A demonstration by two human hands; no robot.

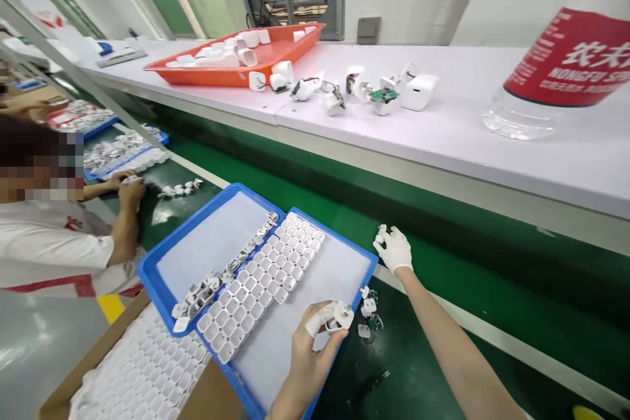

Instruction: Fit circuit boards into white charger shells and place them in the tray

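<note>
My left hand, white covering on a finger, grips a small white plastic casing with something metallic at its top. It is above the blue tray, near its right edge. My right hand, in a white glove, reaches to the green bench's far side, its fingers closed round a small white part. Between my hands, beside the tray, lie loose white parts with green circuit boards. Rows of open white casings stand in the tray. Small assemblies line the neighbouring blue tray.
Above the bench runs a white shelf with an orange tray, loose charger parts and a bottle. A black tool lies near me. A cardboard box stands lower left; a co-worker sits at left.
</note>
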